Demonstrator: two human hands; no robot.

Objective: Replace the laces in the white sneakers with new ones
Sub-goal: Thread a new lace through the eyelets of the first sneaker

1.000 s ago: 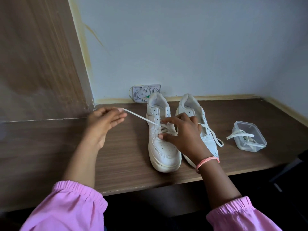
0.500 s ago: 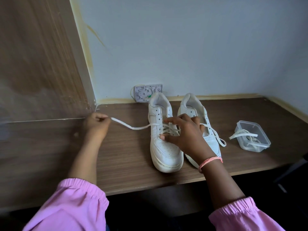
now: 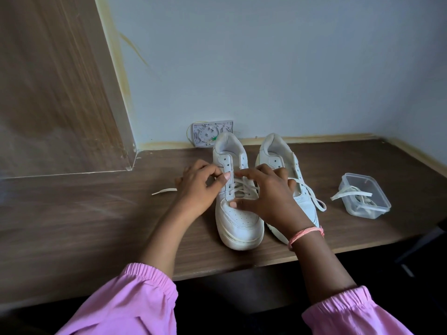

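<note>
Standing side by side on the wooden desk (image 3: 96, 226), toes toward the near edge: two white sneakers, scuffed at the soles. Left hand (image 3: 196, 189) pinching the cream lace (image 3: 242, 187) at the left sneaker (image 3: 238, 213)'s eyelets, loose end trailing leftward. Right hand (image 3: 268, 197) resting spread over the lacing, gripping nothing visible. Right sneaker (image 3: 278, 153) lying partly laced.

The tabletop (image 3: 84, 226) lies bare left of the sneakers, save a lace end (image 3: 164, 191) trailing beside the left hand (image 3: 197, 189). A wooden panel (image 3: 55, 93) walls off the far left, and the wall (image 3: 266, 56) closes the far side just behind the heels. Both hands crowd the left sneaker (image 3: 238, 223); the right hand (image 3: 268, 194) covers the gap to the right sneaker (image 3: 280, 151). A plastic container (image 3: 373, 209) stands well apart at right, with open tabletop between.
</note>
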